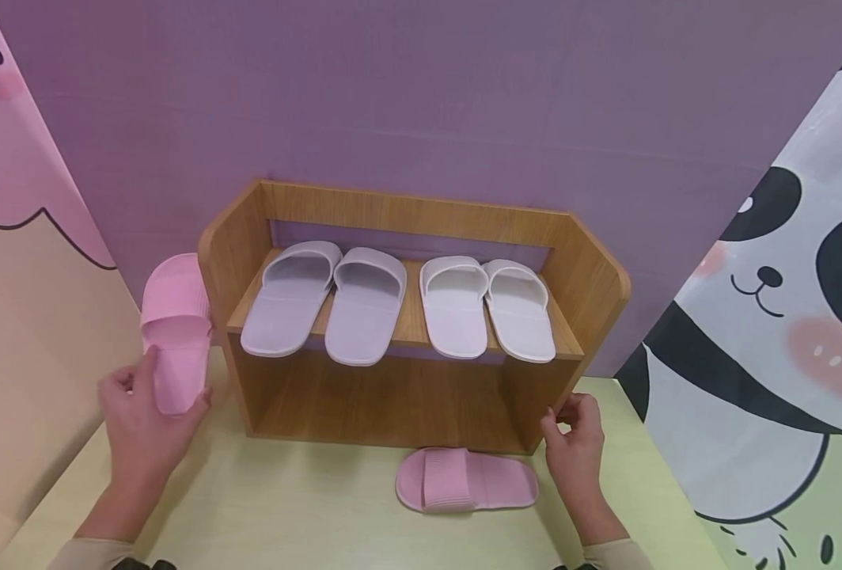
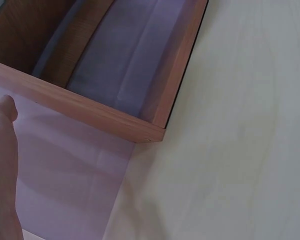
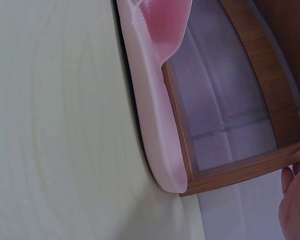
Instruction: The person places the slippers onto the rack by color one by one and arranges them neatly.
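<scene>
At the left of the head view, my left hand [image 1: 139, 423] grips a pink slipper [image 1: 182, 368] by its heel end, toe pointing up, beside the wooden shoe rack [image 1: 421, 340]. Only part of that hand [image 2: 1, 165] shows in the left wrist view, where the slipper is out of sight. My right hand [image 1: 579, 443] pinches the lower front edge of the rack's right side panel [image 3: 245, 165]. Another pink slipper [image 1: 502, 479] lies sideways on the table just in front of the rack, its sole end close to the right hand.
On the upper shelf sit a pair of pale lilac slippers [image 1: 367, 317] and a pair of white slippers [image 1: 457, 317]. The rack stands on a pale wood table [image 1: 286, 507] before a purple backdrop [image 1: 421, 95]. A panda panel [image 1: 770, 364] stands at the right, a pink-figured panel [image 1: 29, 142] at the left.
</scene>
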The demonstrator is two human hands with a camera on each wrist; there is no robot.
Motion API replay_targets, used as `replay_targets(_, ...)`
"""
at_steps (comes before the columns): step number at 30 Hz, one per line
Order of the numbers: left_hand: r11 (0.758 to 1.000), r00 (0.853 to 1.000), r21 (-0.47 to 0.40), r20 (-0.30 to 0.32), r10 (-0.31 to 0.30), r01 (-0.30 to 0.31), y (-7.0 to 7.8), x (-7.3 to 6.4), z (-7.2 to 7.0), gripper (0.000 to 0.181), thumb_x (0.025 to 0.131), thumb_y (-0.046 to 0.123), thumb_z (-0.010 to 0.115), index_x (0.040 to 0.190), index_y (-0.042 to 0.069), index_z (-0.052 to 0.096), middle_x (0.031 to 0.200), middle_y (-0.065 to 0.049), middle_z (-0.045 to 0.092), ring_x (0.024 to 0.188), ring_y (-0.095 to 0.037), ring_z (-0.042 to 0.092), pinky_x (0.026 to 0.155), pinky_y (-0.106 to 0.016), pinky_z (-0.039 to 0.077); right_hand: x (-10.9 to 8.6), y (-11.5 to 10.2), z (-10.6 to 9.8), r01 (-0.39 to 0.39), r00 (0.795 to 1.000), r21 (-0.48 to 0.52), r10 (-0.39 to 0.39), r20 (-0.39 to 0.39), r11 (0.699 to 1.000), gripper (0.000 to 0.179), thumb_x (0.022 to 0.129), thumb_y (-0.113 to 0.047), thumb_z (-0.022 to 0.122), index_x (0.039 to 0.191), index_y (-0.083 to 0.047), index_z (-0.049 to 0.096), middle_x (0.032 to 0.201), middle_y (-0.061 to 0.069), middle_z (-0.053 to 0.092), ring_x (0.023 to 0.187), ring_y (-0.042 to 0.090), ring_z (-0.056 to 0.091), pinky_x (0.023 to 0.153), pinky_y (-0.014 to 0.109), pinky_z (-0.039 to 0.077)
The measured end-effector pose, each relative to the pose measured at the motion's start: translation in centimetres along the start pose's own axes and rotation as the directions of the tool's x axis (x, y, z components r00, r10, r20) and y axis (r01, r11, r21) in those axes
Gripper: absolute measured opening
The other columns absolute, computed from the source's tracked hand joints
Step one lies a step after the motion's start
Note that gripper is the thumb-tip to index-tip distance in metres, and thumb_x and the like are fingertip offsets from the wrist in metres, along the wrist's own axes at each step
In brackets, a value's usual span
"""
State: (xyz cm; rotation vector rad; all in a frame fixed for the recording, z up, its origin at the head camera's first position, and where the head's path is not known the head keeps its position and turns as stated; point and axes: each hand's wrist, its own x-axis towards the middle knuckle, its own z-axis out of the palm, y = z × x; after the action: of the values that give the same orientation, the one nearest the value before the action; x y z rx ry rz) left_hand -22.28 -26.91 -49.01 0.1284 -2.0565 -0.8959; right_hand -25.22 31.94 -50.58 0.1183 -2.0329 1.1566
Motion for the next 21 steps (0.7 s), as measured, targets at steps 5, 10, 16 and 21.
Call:
replay_targets(5, 0.998, 0.997, -0.019, -0.056, 0.056, -0.057, -0.1, 0.5, -0.1, 0.098, 0.07, 0.019, 0.096, 0.159, 0.005, 0.056, 0.127, -0.035, 0.041, 0.119, -0.045, 0.043, 0.087, -0.053, 0.039, 0.0, 0.1, 0.0, -0.011, 1.0, -0.008, 0.011, 0.005, 1.0, 0.024, 0.093, 0.019, 0.066, 0.113, 0.008, 0.057, 0.106, 0.01, 0.063, 0.088, 0.009, 0.061, 0.081, 0.011, 0.05)
replay_targets(10, 0.995, 0.988, -0.031, -0.126, 0.088, -0.092, -0.1, 0.8, -0.1, 0.097, 0.066, 0.023, 0.094, 0.154, 0.002, 0.06, 0.125, -0.035, 0.042, 0.119, -0.017, 0.037, 0.088, -0.042, 0.034, 0.0, 0.2, 0.0, -0.012, 1.0, -0.009, 0.012, 0.006, 1.0, 0.024, 0.094, 0.019, 0.065, 0.113, 0.008, 0.057, 0.105, 0.009, 0.063, 0.088, 0.009, 0.061, 0.081, 0.012, 0.051)
replay_targets(16, 0.995, 0.982, -0.043, -0.172, 0.079, -0.088, 0.9, 1.1, -0.4, 0.095, 0.063, 0.022, 0.093, 0.151, 0.0, 0.061, 0.124, -0.033, 0.042, 0.121, -0.002, 0.027, 0.091, -0.036, 0.032, 0.0, 0.1, 0.0, -0.024, 1.0, -0.017, 0.024, 0.009, 1.0, 0.025, 0.094, 0.018, 0.066, 0.114, 0.007, 0.057, 0.106, 0.01, 0.062, 0.089, 0.009, 0.061, 0.081, 0.012, 0.05)
replay_targets(21, 0.992, 0.973, -0.076, -0.215, 0.084, -0.103, 1.8, 1.4, -0.7, 0.095, 0.061, 0.028, 0.09, 0.148, -0.001, 0.062, 0.118, 0.01, 0.039, 0.121, -0.001, 0.029, 0.095, -0.032, 0.032, 0.0, 0.2, 0.0, -0.016, 1.0, -0.024, 0.016, 0.007, 1.0, 0.025, 0.093, 0.018, 0.066, 0.113, 0.007, 0.057, 0.106, 0.012, 0.062, 0.089, 0.008, 0.06, 0.081, 0.013, 0.051)
